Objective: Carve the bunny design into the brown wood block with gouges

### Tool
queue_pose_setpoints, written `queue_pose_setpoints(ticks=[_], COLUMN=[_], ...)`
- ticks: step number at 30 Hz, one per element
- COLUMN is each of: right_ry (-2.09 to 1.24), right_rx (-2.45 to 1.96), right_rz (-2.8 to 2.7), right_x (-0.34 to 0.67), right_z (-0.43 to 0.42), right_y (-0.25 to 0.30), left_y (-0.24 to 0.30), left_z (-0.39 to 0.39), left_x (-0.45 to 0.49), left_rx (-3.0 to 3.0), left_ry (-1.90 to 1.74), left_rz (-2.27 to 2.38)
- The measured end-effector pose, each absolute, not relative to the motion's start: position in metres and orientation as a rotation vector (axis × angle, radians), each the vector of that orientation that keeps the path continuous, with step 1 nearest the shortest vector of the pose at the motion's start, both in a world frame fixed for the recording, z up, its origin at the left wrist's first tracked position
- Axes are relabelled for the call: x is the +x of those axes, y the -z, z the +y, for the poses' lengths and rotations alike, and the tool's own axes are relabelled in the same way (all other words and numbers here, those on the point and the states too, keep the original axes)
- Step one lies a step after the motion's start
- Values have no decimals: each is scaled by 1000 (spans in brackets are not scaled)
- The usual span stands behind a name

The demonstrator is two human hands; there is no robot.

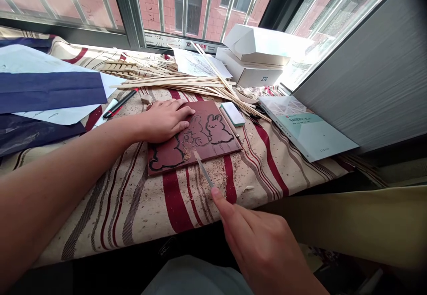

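A reddish-brown carving board [213,144] with rabbit outlines cut into it lies on the striped cloth [140,201]. My left hand [165,119] rests flat on the board's upper left corner, fingers stretched out and pressing it down. My right hand [260,246] is closed around a thin metal carving tool [203,173]. The tool's tip touches the board's lower edge near the middle. Wood shavings lie scattered around the board.
A bundle of thin wooden strips [173,81] lies behind the board. A small white block [233,113] sits at its right. A red-and-black pen [120,104], blue sheets [50,90], white boxes [256,59] and a booklet [307,128] surround it. The window stands behind.
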State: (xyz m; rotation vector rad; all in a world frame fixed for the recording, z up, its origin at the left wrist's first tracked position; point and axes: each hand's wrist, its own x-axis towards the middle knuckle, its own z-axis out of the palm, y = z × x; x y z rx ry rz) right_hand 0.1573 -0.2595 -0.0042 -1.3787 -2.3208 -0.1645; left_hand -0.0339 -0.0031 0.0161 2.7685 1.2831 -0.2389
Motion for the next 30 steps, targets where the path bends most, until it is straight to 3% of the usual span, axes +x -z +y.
queue_pose_setpoints(ticks=[30], right_ry=[119], right_rx=[-1483], right_rz=[-2314], right_x=[154], right_z=[-256], right_y=[-16], left_y=[-14], left_z=[-2], left_x=[-35], left_rx=[2790], left_ry=[211], left_rz=[1252])
